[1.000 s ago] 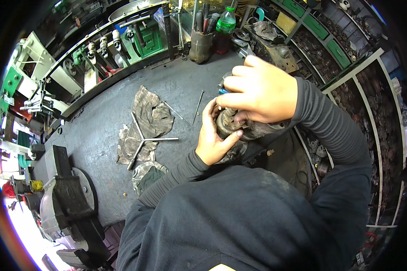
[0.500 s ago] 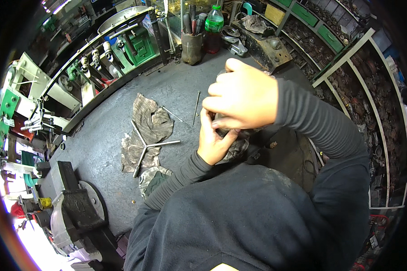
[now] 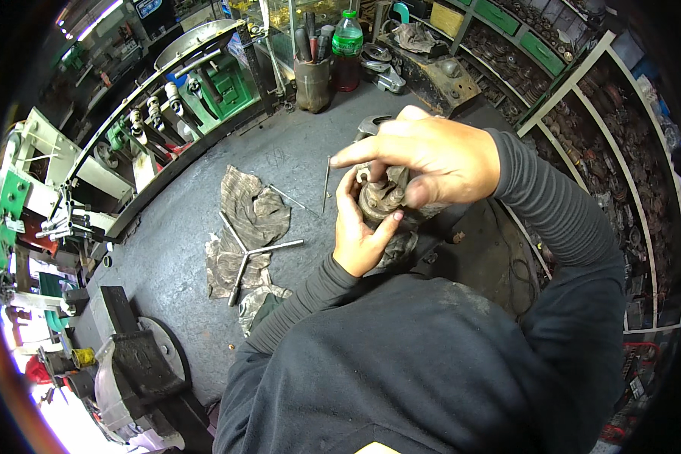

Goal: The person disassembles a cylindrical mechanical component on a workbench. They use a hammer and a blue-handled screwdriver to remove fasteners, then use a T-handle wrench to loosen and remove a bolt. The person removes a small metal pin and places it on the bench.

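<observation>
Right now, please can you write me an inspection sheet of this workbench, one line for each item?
Surface: grey workbench, stained and worn.
Job's things: greasy round metal part, held above the bench edge.
Clutter: dirty rag with a three-way wrench on it; thin metal rod; tool cup and green-capped bottle at the back.
Hands: left hand cups the part from below; right hand grips it from above.
Cables: nothing seen.
Surroundings: bench vise at lower left; shelves of metal parts at right.
</observation>
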The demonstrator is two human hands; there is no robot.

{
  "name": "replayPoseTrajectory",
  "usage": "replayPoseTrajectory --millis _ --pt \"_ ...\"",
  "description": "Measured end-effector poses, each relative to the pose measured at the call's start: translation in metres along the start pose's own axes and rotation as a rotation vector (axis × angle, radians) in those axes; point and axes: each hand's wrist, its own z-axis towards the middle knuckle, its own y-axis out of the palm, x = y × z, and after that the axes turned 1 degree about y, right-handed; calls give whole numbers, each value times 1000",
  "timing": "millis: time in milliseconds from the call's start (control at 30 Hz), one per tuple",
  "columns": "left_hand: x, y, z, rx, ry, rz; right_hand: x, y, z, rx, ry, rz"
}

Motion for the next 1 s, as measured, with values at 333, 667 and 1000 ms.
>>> replayPoseTrajectory --millis 333,667,1000 --pt "-2 0 0 -19 66 -51 14 10 6 22 -45 -88" --pt "-4 -1 -4 -39 47 84 23 2 0 105 -81 -16" --pt "-2 -1 -4 -19 1 37 35 0 1 23 -106 142"
